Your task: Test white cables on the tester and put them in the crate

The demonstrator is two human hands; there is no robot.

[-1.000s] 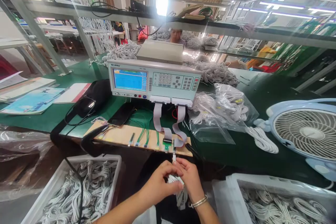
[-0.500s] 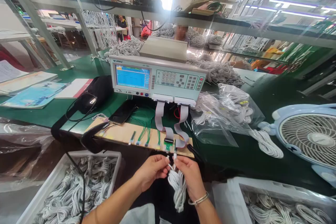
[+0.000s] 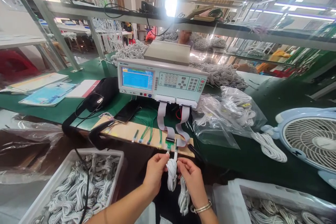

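My left hand (image 3: 155,172) pinches a white plug (image 3: 168,151) at the end of a white cable, right against the small green circuit board (image 3: 170,144) on the wooden strip. My right hand (image 3: 192,177) has its thumb and fingertips closed on the cable just below a second white plug (image 3: 175,154), which meets the neighbouring connector. Between my hands hangs one part of the coiled white cable (image 3: 172,175). Another coiled part (image 3: 183,196) dangles under my right hand. Grey ribbon cables (image 3: 163,117) run from the board area up to a bench tester (image 3: 162,80) with a blue screen.
White bins of coiled cables stand at left (image 3: 119,164) and right (image 3: 231,196). The wooden strip (image 3: 118,131) carries green wires and a phone (image 3: 127,111). Bagged cables (image 3: 236,110) and a fan (image 3: 312,140) lie to the right. A person sits behind the tester.
My left hand has brought its plug up to the green board. The coiled cable has spread into two hanging parts. My right hand has slid slightly down from its plug. The view has shifted slightly.
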